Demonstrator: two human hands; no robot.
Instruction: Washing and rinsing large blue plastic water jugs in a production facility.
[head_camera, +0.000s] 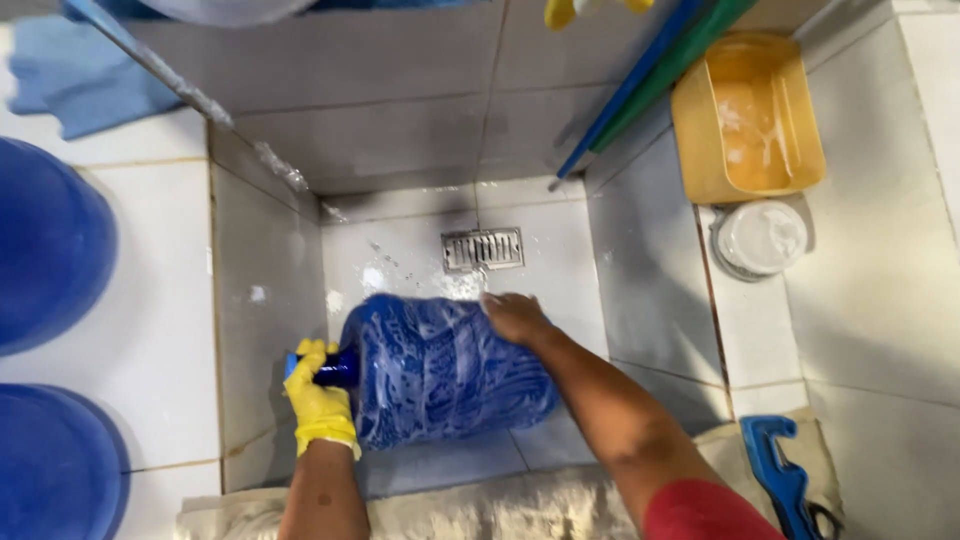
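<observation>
Blue water jug (440, 370) lying on its side in the tiled basin, just below the floor drain (483, 249). Left hand (318, 400), yellow-gloved, clenched round the jug's neck; right hand (513, 316), bare, pressed flat on the base end nearest the drain.

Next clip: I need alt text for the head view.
A soapy blue water jug lies on its side in a tiled wash basin. The yellow-gloved left hand grips its neck; the bare right hand presses on its base near the floor drain.
</observation>
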